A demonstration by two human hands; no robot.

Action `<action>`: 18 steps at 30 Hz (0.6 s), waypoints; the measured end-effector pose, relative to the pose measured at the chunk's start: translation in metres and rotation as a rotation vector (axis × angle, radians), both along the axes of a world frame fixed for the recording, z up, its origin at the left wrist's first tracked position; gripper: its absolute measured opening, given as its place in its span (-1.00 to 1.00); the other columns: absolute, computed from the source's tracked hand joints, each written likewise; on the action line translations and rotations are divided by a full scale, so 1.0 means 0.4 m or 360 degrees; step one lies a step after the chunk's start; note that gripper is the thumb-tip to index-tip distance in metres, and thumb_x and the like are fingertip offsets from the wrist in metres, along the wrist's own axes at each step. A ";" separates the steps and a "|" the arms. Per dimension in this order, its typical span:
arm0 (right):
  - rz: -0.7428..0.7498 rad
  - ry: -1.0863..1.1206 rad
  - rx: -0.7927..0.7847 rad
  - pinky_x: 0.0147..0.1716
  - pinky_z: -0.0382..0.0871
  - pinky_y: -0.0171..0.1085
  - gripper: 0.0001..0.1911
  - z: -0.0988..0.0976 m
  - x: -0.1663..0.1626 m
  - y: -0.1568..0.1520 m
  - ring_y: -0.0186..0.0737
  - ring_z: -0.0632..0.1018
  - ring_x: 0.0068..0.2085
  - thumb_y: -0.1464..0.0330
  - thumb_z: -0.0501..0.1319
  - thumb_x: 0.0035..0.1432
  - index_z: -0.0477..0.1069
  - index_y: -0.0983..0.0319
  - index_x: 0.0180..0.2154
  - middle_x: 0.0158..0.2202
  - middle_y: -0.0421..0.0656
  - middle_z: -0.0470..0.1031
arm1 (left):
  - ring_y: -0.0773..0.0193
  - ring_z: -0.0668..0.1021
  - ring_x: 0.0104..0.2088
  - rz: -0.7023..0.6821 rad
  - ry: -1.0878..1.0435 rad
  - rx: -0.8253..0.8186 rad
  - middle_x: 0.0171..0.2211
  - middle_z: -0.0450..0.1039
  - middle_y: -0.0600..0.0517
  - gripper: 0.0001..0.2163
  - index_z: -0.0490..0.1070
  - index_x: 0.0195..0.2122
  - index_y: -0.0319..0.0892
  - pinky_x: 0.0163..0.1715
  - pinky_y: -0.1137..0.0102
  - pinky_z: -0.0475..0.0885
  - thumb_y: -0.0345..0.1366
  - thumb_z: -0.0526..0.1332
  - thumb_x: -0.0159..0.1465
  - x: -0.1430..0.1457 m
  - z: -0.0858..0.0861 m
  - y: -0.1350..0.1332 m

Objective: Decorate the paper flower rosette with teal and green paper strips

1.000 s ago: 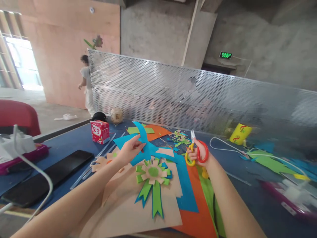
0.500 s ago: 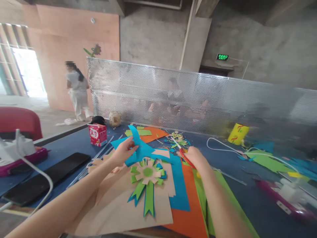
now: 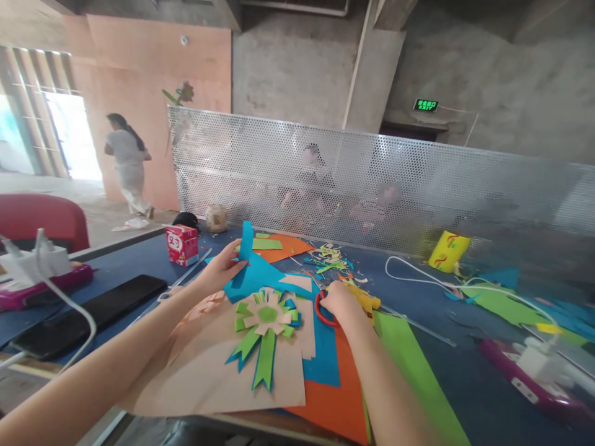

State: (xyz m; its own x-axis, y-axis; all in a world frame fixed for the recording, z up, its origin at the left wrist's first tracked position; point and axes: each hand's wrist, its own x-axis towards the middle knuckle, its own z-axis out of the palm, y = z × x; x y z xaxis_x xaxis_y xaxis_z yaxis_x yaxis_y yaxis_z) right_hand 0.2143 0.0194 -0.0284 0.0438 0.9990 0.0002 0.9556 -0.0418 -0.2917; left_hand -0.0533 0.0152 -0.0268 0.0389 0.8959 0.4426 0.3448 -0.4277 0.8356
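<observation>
My left hand (image 3: 227,267) pinches a blue felt strip (image 3: 246,240) that stands upright above a larger blue felt sheet. Red-handled scissors (image 3: 325,313) are in my right hand (image 3: 344,302), their blades pointing away and left, low over the felt. One red handle loop shows beside my fingers. Between my forearms lies a rosette (image 3: 267,314) of beige, green and blue felt, with two notched tails, on a beige sheet (image 3: 195,384). A yellow tool (image 3: 367,300), perhaps a glue gun, lies just beyond my right hand, partly hidden by it.
Felt scraps (image 3: 330,259) lie near the perforated metal divider (image 3: 260,167). Orange and green sheets lie at right. A red box (image 3: 181,244), black phone (image 3: 88,314), power strips, a white cable (image 3: 390,263) and a yellow roll (image 3: 449,251) surround the work. People are beyond the table.
My right hand has moved left and nearer to me with the scissors, uncovering the yellow tool. My left hand has shifted slightly left, still pinching the strip. The person behind has walked left.
</observation>
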 end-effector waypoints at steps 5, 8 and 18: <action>0.0014 -0.0127 0.0032 -0.33 0.30 -0.22 -0.84 -0.004 -0.004 -0.008 0.03 0.48 -0.18 0.42 0.17 -0.07 0.42 0.33 -0.36 -0.23 0.13 0.46 | 0.33 0.45 -0.47 -0.0097 0.0067 0.0020 -0.38 0.30 0.05 -0.48 0.02 0.09 -0.07 -0.54 0.45 0.34 -0.25 0.13 0.09 0.012 -0.016 -0.011; 0.0013 -0.0205 0.0045 -0.33 0.29 -0.25 -0.81 -0.001 -0.006 -0.016 -0.01 0.49 -0.20 0.44 0.17 -0.09 0.41 0.33 -0.33 -0.25 0.11 0.47 | 0.35 0.42 -0.49 -0.0212 0.0123 0.0013 -0.41 0.27 0.07 -0.45 -0.04 0.13 -0.06 -0.55 0.45 0.34 -0.25 0.10 0.11 0.016 -0.012 -0.027; 0.0118 -0.0348 0.0112 -0.38 0.29 -0.24 -0.75 0.003 0.012 -0.021 0.02 0.49 -0.24 0.32 0.16 -0.09 0.42 0.34 -0.35 -0.29 0.12 0.48 | 0.44 0.27 -0.58 -0.0338 0.0459 0.0112 -0.42 0.23 0.10 -0.53 -0.01 0.10 -0.07 -0.57 0.48 0.26 -0.24 0.04 0.16 0.035 -0.035 -0.032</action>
